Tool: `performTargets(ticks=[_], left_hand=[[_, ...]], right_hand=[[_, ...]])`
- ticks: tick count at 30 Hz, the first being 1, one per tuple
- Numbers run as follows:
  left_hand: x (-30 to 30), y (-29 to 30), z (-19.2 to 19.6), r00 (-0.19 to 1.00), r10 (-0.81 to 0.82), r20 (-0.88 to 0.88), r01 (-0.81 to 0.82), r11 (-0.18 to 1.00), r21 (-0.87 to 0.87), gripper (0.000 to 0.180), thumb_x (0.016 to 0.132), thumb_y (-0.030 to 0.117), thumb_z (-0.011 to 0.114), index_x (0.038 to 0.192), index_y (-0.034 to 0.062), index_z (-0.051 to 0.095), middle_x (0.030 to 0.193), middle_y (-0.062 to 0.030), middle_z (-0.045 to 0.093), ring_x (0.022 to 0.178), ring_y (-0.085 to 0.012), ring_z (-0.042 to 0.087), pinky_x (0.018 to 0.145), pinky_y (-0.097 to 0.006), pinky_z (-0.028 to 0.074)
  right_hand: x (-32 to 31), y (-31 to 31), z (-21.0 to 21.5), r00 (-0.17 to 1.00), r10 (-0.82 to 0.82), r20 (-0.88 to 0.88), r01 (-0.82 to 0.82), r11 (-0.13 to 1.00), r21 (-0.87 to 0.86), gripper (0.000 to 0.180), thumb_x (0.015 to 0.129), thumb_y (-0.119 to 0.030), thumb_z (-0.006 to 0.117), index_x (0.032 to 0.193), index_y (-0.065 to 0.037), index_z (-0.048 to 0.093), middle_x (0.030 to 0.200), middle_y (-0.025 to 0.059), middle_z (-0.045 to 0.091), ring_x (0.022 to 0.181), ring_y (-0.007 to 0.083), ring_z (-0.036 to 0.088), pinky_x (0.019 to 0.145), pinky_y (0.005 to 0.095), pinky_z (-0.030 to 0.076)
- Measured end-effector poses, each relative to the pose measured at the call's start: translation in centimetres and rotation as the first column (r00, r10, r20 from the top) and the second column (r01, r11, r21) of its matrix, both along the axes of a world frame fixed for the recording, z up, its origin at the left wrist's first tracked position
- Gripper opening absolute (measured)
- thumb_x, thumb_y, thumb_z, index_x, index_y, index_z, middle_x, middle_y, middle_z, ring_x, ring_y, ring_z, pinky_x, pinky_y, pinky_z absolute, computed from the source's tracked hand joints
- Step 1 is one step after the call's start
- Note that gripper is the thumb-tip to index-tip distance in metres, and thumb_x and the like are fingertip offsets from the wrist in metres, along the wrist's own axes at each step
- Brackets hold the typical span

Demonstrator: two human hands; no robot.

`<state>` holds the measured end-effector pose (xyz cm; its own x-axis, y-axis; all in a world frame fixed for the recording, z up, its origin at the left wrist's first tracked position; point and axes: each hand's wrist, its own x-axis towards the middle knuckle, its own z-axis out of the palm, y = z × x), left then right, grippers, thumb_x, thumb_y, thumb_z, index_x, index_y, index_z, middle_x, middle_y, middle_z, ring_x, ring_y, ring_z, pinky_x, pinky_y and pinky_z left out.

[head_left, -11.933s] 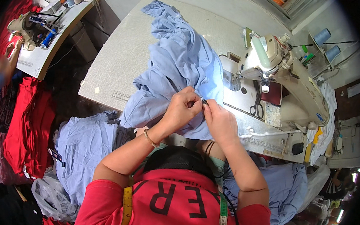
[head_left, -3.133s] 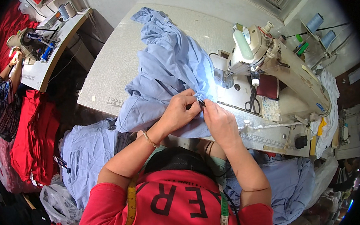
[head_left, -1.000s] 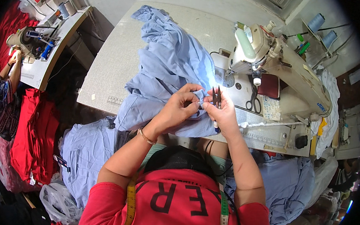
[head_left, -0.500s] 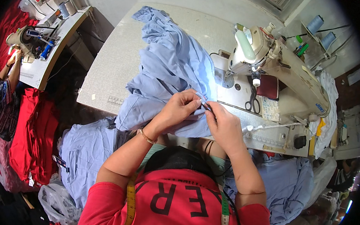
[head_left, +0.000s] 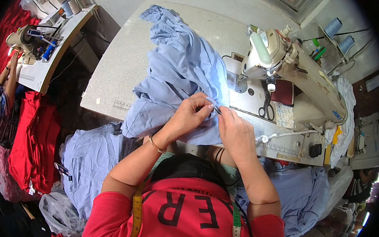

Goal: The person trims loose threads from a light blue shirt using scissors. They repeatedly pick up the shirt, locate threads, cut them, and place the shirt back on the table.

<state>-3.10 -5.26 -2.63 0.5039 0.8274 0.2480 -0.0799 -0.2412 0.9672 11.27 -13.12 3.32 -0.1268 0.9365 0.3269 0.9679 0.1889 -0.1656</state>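
A light blue garment (head_left: 180,64) lies bunched along the table and hangs over its near edge toward my lap. My left hand (head_left: 191,115) pinches a bit of its cloth between thumb and fingers, near the middle of the near edge. Close against it, my right hand (head_left: 236,132) is closed on a small, thin dark tool (head_left: 217,109), whose tip meets the cloth at my left fingertips. The tool's kind is too small to make out, and most of it is hidden by my fingers.
A sewing machine (head_left: 291,64) stands right of the garment, with black scissors (head_left: 266,107) and a dark red pad (head_left: 283,92) beside it. Blue cloth piles (head_left: 92,164) flank my seat. At far left, another person's arms (head_left: 8,75) reach to a second machine (head_left: 26,41).
My right fingers have closed in and tilted slightly around the small dark tool. My left hand keeps its pinch on the cloth. At far left, the other person's arms have shifted a little.
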Motion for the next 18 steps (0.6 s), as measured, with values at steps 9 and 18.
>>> performTargets(ticks=[9, 18], left_hand=[[-0.1, -0.1, 0.3, 0.998, 0.026, -0.053, -0.025, 0.999, 0.021, 0.014, 0.087, 0.007, 0.059, 0.085, -0.0061, 0.062, 0.087, -0.0047, 0.054, 0.079, -0.0117, 0.05, 0.072, -0.024, 0.041], [0.0, 0.0, -0.4, 0.995, 0.043, -0.092, -0.038, 0.998, 0.055, 0.014, 0.087, 0.008, 0.059, 0.083, -0.0056, 0.061, 0.085, -0.0041, 0.052, 0.077, -0.0112, 0.049, 0.07, -0.025, 0.04]], right_hand=[[0.1, 0.3, -1.7, 0.998, 0.015, -0.064, -0.011, 0.997, 0.072, 0.016, 0.087, -0.014, 0.055, 0.1, -0.005, 0.052, 0.075, 0.0134, 0.059, 0.065, 0.0307, 0.062, 0.057, 0.0415, 0.049], [0.4, 0.9, -2.7, 0.999, 0.0, -0.034, -0.002, 0.999, -0.051, 0.019, 0.088, -0.017, 0.056, 0.101, -0.004, 0.055, 0.083, 0.0149, 0.063, 0.071, 0.033, 0.063, 0.061, 0.0425, 0.05]])
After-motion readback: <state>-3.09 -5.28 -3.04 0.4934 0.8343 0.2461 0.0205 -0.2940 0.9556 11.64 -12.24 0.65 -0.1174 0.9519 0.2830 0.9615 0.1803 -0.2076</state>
